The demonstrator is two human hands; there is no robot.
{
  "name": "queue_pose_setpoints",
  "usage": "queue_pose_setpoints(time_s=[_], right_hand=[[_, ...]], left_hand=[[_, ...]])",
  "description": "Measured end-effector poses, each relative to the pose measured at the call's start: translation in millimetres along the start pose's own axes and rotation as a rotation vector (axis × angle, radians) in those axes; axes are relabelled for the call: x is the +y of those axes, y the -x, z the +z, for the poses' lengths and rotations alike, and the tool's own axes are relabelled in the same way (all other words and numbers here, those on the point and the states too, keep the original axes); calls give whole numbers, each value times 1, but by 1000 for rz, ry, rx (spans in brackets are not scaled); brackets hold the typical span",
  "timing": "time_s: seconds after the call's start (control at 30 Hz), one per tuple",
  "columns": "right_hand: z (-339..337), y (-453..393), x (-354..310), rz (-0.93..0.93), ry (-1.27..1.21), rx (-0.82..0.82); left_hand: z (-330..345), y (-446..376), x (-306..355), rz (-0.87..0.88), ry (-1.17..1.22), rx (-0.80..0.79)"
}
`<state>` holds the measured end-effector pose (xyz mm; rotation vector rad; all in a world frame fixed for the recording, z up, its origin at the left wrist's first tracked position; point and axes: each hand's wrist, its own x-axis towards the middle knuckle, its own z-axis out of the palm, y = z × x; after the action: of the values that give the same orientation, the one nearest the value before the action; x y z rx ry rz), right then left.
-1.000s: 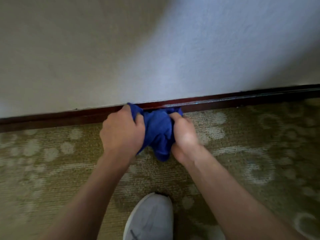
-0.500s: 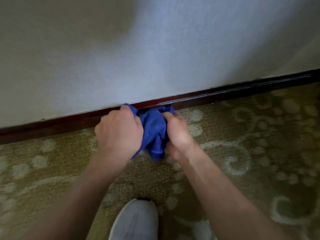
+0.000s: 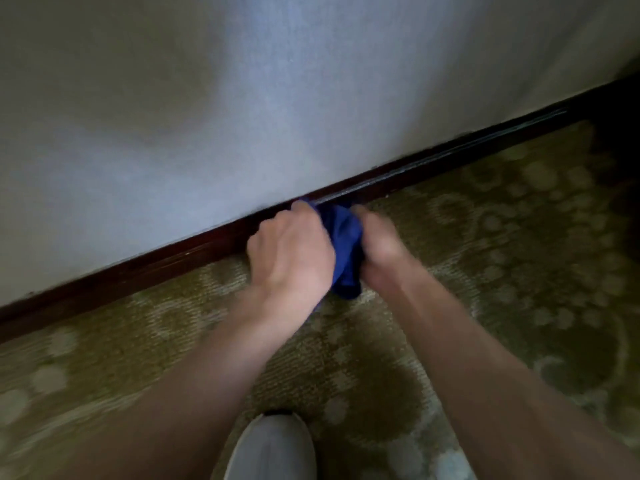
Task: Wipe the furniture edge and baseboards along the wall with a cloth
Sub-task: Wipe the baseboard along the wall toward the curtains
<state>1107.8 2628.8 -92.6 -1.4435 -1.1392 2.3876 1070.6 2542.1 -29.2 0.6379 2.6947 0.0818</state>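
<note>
A bunched blue cloth (image 3: 344, 251) is pressed against the dark wooden baseboard (image 3: 145, 271) at the foot of a pale wall (image 3: 242, 98). My left hand (image 3: 291, 254) grips the cloth's left side with curled fingers. Gripping its right side is my right hand (image 3: 379, 244). Both fists sit close together right at the baseboard, with the cloth's top edge touching the trim. The baseboard runs diagonally from lower left to upper right. Most of the cloth is hidden between my hands.
Olive patterned carpet (image 3: 502, 237) covers the floor up to the baseboard. My grey shoe (image 3: 273, 448) stands on the carpet below my hands. The far right corner is dark and unclear.
My hands and the cloth have slid to the right along the baseboard, and the view has tilted so the trim now slopes more steeply.
</note>
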Motion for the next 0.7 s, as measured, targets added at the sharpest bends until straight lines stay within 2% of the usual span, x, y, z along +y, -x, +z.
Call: queue_pose_setpoints(time_s=[0.07, 0.13, 0.3, 0.37, 0.43, 0.53, 0.6, 0.7], right_hand=[[-22, -15, -14, 6, -14, 107], [-25, -18, -18, -21, 75, 157], [0, 1, -7, -123, 285, 76], [2, 6, -9, -148, 500, -43], [-6, 21, -30, -67, 717, -174], [-30, 45, -65, 57, 747, -206], [-43, 60, -78, 80, 672, -132], [-63, 83, -85, 67, 642, -45]], left_hand=[[1, -10, 29, 108, 60, -40], [3, -16, 37, 133, 73, -54], [15, 0, -6, 13, 102, -36], [26, 8, -27, -60, 251, -52], [30, 22, -39, -157, 521, -74], [15, 47, -28, -366, 1013, -120], [1, 59, -15, -396, 1105, -142], [-26, 73, 12, -317, 1053, -144]])
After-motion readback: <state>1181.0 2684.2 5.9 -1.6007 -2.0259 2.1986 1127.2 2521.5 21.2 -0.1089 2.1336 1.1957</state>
